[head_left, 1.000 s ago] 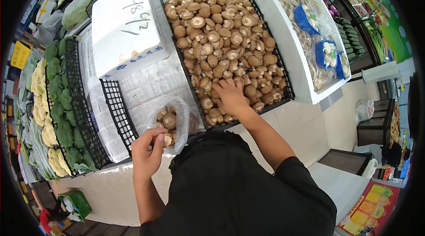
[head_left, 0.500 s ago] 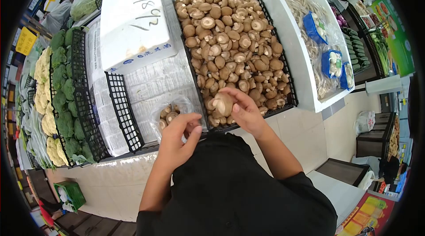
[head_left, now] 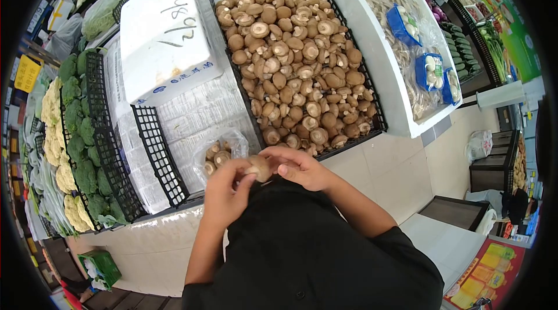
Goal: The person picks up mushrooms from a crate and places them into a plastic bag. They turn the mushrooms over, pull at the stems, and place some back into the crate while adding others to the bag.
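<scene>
Right by a clear plastic mushroom bag (head_left: pixel 236 140), left hand (head_left: pixel 225 194) pinches a round tan mushroom (head_left: pixel 259 169), right hand (head_left: pixel 308 174) loosely open beside it.

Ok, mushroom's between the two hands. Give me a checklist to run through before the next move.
1. Mushroom gripped by left hand: ok, thumb and fingers are on it.
2. Right hand off the mushroom: cannot tell, its fingers are right beside it and contact is unclear.
3. Whole mushroom in view: not ok, fingers cover part of it.
4. Plastic bag near the hands: ok, it lies on the newspaper beside the left hand, with mushrooms in it.
5. Bag mouth fully open: cannot tell, the clear film is crumpled.
6. Black crate uncovered: ok, its mushrooms are exposed.
</scene>
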Motion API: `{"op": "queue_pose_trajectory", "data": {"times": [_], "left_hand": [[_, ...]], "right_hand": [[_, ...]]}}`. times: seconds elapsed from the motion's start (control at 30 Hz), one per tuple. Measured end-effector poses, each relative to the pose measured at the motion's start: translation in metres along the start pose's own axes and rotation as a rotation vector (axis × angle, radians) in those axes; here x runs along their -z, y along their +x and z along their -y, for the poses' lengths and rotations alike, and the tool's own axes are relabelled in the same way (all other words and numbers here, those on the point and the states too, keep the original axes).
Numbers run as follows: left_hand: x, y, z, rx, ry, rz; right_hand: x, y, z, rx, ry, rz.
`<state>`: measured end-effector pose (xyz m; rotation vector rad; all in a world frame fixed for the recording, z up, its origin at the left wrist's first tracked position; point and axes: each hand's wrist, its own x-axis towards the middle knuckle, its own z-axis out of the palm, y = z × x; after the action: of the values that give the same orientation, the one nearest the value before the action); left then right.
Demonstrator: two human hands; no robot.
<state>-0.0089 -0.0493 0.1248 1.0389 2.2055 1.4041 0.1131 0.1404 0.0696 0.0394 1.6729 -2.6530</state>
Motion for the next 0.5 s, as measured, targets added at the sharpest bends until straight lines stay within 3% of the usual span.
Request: {"op": "queue_pose_trajectory", "data": {"times": [0.13,0.17,0.27,0.4,0.5], "left_hand": [[0.035,-0.004,0.020,0.122,0.165,-0.112],[0.042,-0.005,0.023,0.118,0.235,-0.102],[0.046,-0.004,0.023,0.120,0.364,-0.054],[0.044,-0.002,0.033,-0.051,0.605,0.080],[0.040,-0.002,0.039,-0.022,0.667,0.147]], "right_hand": [[0.023,-0.002,0.001,-0.007,-0.284,-0.123],[0.026,-0.002,-0.002,0.031,-0.190,-0.195],[0.042,-0.006,0.006,-0.003,-0.299,-0.338],[0.049,-0.007,0.015,-0.018,-0.306,-0.378],[0.052,-0.007,0.012,-0.025,-0.343,-0.392]]}}
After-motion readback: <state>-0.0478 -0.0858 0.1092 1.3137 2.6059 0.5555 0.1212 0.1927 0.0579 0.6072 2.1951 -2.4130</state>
